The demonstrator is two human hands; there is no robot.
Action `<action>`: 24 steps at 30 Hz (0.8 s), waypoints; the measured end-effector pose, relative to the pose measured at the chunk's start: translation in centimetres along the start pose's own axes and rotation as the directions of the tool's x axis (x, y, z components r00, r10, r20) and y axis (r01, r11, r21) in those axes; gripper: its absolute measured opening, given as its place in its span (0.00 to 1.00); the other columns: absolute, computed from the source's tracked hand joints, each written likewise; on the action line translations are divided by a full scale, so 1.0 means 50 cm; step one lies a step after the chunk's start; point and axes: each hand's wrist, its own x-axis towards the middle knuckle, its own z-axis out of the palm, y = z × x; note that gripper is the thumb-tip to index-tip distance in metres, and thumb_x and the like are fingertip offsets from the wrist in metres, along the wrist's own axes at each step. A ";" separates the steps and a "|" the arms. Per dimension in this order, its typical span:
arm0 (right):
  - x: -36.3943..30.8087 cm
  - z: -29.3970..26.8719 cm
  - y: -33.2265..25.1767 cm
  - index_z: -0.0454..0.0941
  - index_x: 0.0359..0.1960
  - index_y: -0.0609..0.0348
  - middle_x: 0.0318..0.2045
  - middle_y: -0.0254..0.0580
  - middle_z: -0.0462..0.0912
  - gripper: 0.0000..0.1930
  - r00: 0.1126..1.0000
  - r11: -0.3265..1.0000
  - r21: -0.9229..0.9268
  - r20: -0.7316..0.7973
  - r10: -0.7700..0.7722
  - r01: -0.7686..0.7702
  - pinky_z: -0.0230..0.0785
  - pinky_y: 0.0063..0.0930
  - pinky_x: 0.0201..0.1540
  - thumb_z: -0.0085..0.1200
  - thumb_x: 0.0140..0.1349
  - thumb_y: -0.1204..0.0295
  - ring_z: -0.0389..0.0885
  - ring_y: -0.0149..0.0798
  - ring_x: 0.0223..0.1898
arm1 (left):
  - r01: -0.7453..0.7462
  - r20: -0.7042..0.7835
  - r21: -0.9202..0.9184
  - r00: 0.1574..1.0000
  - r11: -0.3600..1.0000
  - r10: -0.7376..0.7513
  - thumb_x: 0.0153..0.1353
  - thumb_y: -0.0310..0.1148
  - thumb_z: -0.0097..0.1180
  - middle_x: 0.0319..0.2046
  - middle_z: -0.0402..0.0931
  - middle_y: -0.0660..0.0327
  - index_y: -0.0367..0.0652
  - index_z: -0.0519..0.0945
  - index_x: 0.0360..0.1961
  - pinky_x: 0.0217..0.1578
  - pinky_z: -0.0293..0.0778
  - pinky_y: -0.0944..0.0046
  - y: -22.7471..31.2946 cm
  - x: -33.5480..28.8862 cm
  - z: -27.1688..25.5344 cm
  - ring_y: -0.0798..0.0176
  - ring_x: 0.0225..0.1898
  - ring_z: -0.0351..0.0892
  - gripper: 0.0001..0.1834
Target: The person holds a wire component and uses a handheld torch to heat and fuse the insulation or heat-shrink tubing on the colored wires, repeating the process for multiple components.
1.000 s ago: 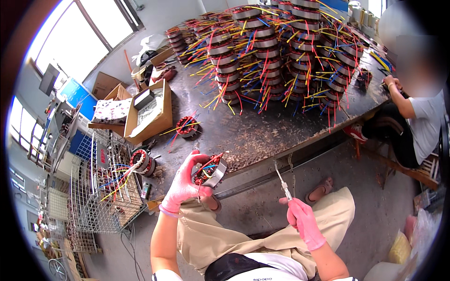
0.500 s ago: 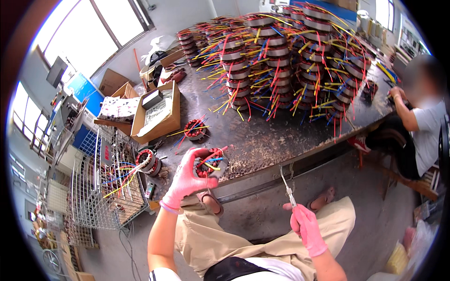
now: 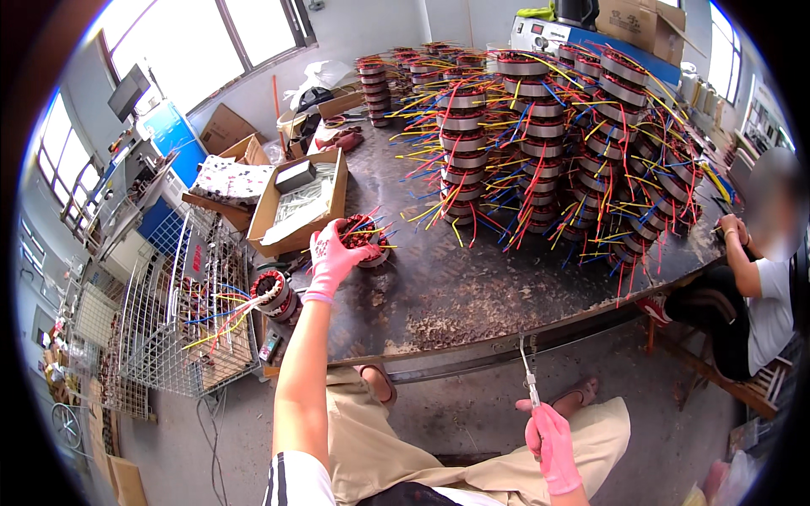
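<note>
My left hand [image 3: 331,257], in a pink glove, reaches out over the table with thumb and fingers around a wound motor stator [image 3: 359,226]. Red windings and coloured lead wires show on it. Right under that one is another stator [image 3: 377,260], partly covered by my glove; whether the two touch fully I cannot tell. Low over my lap, my right hand [image 3: 553,443], also gloved in pink, is closed round the handle of a slim metal hand tool [image 3: 531,379] with a bent tip pointing up. Left of my left forearm stand further stators [image 3: 274,291] with their wires trailing left.
Tall stacks of stators [image 3: 464,156] with red, yellow and blue wires crowd the table [image 3: 456,291]. A cardboard box [image 3: 329,202] stands beyond my left hand. Wire baskets [image 3: 190,312] flank the table at left. A co-worker [image 3: 755,261] sits at the right end.
My left hand has carried its stator forward from the table's front edge onto the one lying farther back. My right hand keeps its tool and sits slightly lower. The view has shifted a little.
</note>
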 end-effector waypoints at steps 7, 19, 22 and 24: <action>0.005 -0.006 -0.008 0.74 0.50 0.71 0.11 0.25 0.61 0.23 1.000 1.000 -0.012 -0.010 0.010 -0.010 0.43 0.18 0.13 0.43 0.73 0.58 0.53 0.20 0.11 | -0.096 -0.005 0.167 0.995 0.981 0.098 0.31 0.58 0.74 0.50 0.78 0.55 0.42 0.75 0.55 0.66 0.51 0.51 -0.017 0.010 0.045 0.54 0.57 0.72 0.49; -0.013 0.000 -0.010 0.74 0.53 0.67 0.13 0.25 0.64 0.21 1.000 1.000 -0.012 0.009 0.013 -0.013 0.44 0.18 0.15 0.41 0.74 0.59 0.54 0.19 0.13 | -0.139 0.224 0.108 0.968 0.984 0.112 0.38 0.54 0.73 0.47 0.82 0.54 0.47 0.77 0.56 0.60 0.61 0.55 -0.020 0.027 -0.015 0.50 0.53 0.78 0.42; -0.020 0.001 -0.010 0.74 0.53 0.67 0.13 0.25 0.64 0.22 1.000 1.000 0.010 0.012 0.011 -0.012 0.44 0.17 0.15 0.42 0.74 0.59 0.54 0.19 0.13 | -0.157 0.230 0.125 0.965 0.980 0.125 0.39 0.54 0.72 0.47 0.82 0.54 0.47 0.77 0.56 0.61 0.59 0.55 -0.011 0.023 -0.015 0.52 0.54 0.77 0.41; -0.024 0.001 -0.010 0.74 0.53 0.67 0.13 0.25 0.64 0.22 1.000 1.000 0.007 0.007 0.016 -0.016 0.44 0.17 0.15 0.41 0.74 0.59 0.54 0.19 0.13 | -0.160 0.247 0.151 0.961 0.975 0.120 0.40 0.54 0.72 0.49 0.81 0.54 0.47 0.77 0.56 0.62 0.57 0.55 -0.001 0.018 -0.016 0.53 0.55 0.77 0.41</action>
